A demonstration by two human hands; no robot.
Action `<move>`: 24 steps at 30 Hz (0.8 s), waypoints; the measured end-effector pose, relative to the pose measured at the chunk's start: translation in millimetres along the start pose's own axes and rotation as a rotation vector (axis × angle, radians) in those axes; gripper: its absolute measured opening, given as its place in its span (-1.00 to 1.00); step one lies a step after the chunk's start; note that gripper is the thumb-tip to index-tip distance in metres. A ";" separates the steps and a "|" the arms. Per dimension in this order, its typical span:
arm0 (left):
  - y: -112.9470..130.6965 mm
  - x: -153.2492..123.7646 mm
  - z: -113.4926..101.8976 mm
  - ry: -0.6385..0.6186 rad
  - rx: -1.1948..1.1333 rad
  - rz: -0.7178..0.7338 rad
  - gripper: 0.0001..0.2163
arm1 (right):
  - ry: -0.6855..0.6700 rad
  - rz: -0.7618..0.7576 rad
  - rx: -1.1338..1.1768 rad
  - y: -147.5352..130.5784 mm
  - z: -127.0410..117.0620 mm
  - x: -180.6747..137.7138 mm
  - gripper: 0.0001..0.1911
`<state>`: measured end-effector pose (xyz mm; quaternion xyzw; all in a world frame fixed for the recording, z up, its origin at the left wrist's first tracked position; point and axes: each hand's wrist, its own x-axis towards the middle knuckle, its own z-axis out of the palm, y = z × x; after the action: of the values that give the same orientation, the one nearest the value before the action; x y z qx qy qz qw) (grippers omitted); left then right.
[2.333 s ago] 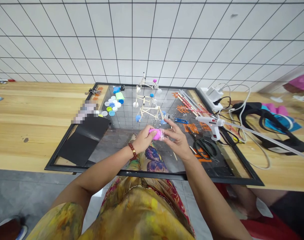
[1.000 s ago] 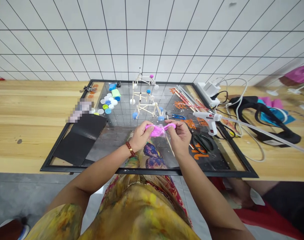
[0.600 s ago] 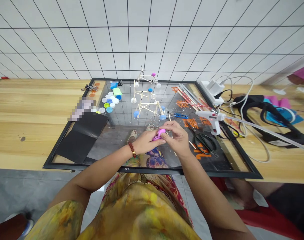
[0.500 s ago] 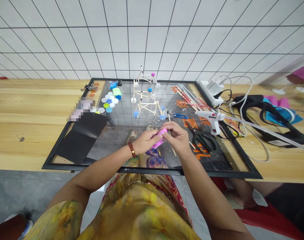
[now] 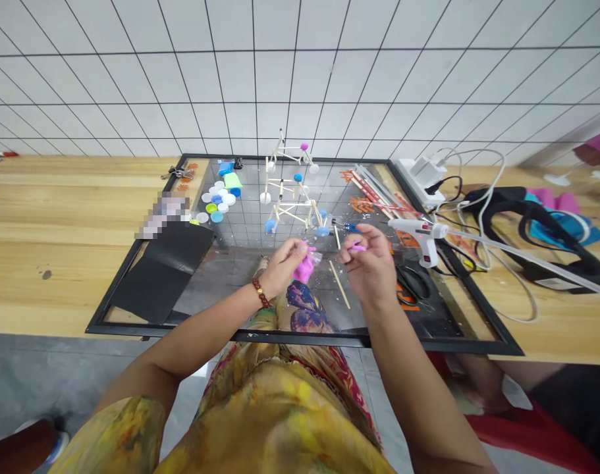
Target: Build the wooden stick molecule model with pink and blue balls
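My left hand [image 5: 284, 265] pinches a clear little bag of pink clay [image 5: 304, 267] above the glass-topped black frame [image 5: 132, 263]. My right hand [image 5: 371, 266] is a short way to the right of it, fingers closed on a small pink piece of clay [image 5: 359, 247]. A thin wooden stick [image 5: 340, 284] lies on the glass between and below the two hands. Just behind the hands stands a model of wooden sticks [image 5: 292, 204] joined by blue, white and pink clay balls.
A white glue gun [image 5: 421, 232] with a long glue stick lies right of my right hand, scissors [image 5: 412, 282] below it. Several bottle caps [image 5: 218, 201] lie at the back left, a black sheet [image 5: 164, 266] at the left. A power strip [image 5: 425, 176] and cables sit on the wooden bench.
The hands were together on the pink clay; now they have come apart. My right hand has drawn away to the right with a small pink piece, while the left keeps the bag.
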<state>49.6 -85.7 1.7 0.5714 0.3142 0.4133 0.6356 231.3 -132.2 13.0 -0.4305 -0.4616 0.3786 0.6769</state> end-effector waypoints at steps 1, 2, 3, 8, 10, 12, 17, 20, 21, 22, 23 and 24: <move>0.5 -1.6 0.8 -0.036 0.022 0.008 -0.61 | -0.013 -0.002 -0.016 1.8 1.9 -1.3 -0.73; 0.5 -3.0 1.5 -0.059 0.044 0.018 -0.63 | -0.028 -0.003 -0.038 2.9 4.5 -3.2 -0.75; 0.2 -4.0 2.1 -0.068 0.065 0.032 -0.65 | -0.050 0.005 -0.072 3.2 7.6 -5.2 -0.78; -0.4 -5.3 2.5 -0.006 0.153 0.119 -0.74 | -0.215 0.162 -0.334 -4.3 21.3 -11.0 -0.77; 2.8 -5.7 2.3 0.033 0.200 0.188 -0.77 | -0.276 0.196 -0.341 -5.8 23.1 -10.9 -0.70; 7.0 -6.4 2.5 0.057 0.256 0.277 -0.80 | -0.323 0.210 -0.298 -4.2 21.8 -10.3 -0.67; 11.5 -6.5 3.4 0.044 0.312 0.461 -0.87 | -0.360 0.368 -0.139 1.5 13.5 -9.6 -0.66; 9.1 -5.5 2.9 0.064 0.326 0.513 -0.90 | -0.373 0.520 -0.057 -1.5 12.4 -9.2 -0.69; 8.0 -5.4 2.4 0.073 0.340 0.528 -0.91 | -0.378 0.566 -0.040 -3.0 12.8 -9.1 -0.69; 7.0 -5.4 2.0 0.075 0.357 0.546 -0.90 | -0.384 0.606 -0.027 -4.2 13.3 -8.9 -0.69; 6.2 -5.5 1.5 0.069 0.378 0.568 -0.89 | -0.392 0.640 -0.014 -5.1 13.8 -8.8 -0.70; 5.5 -5.8 1.0 0.054 0.403 0.587 -0.86 | -0.398 0.668 0.000 -5.4 14.3 -8.7 -0.70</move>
<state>46.9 -91.3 6.8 0.7400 0.2285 0.5231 0.3557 215.8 -138.6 18.3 -0.4751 -0.4184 0.6543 0.4137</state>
